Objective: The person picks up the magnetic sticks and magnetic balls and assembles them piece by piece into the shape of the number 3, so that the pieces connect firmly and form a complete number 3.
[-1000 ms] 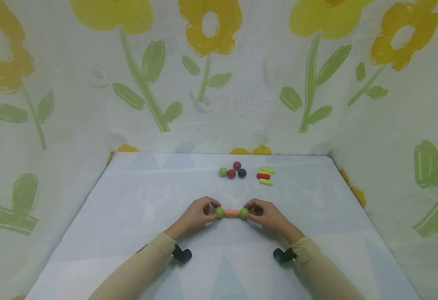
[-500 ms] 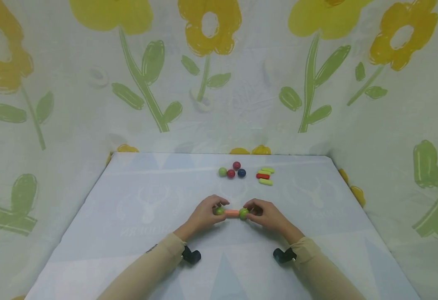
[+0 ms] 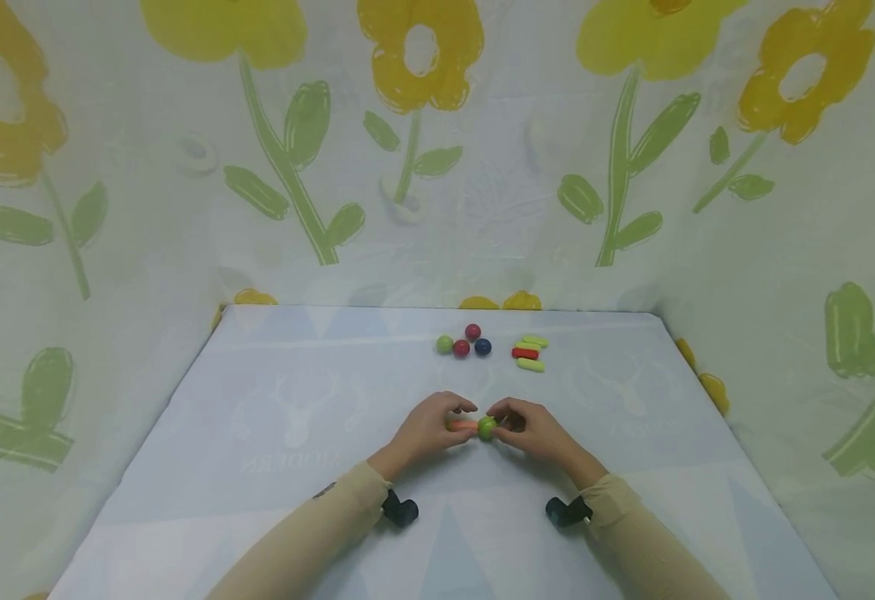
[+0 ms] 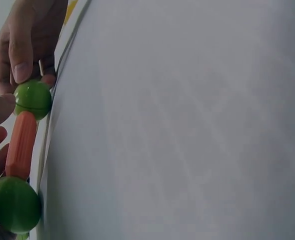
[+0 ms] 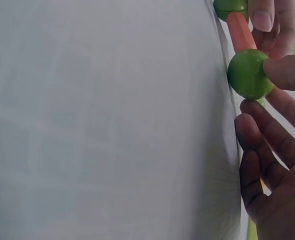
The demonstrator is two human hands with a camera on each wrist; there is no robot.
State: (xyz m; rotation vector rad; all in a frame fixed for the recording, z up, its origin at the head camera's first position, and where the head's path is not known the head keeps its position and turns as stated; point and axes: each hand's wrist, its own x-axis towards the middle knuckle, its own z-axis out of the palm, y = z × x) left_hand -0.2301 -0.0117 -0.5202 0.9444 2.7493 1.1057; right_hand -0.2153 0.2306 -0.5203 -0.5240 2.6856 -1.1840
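Two green balls are joined by an orange stick [image 3: 463, 426], lying crosswise between my hands. My right hand [image 3: 533, 429] pinches the right green ball [image 3: 487, 428] between thumb and fingers. My left hand [image 3: 428, 429] reaches over the left end, its fingers loosely spread around the stick. In the left wrist view a left fingertip [image 4: 0, 107] is at the edge of the right ball, while other fingers lie beside the orange stick. The left green ball [image 4: 16, 205] shows whole there, but the left hand mostly hides it in the head view.
Beyond the hands lie a loose green ball [image 3: 445, 344], two red balls [image 3: 462, 348] and a dark blue ball [image 3: 482, 347]. To their right are a red stick [image 3: 525, 353] and several yellow-green sticks [image 3: 531, 365]. Flowered curtains [image 3: 482, 208] surround the white table [image 3: 257, 392].
My left hand has let go of the left ball and slid right over the orange stick toward the right ball. The right hand has stayed in place, still pinching its ball.
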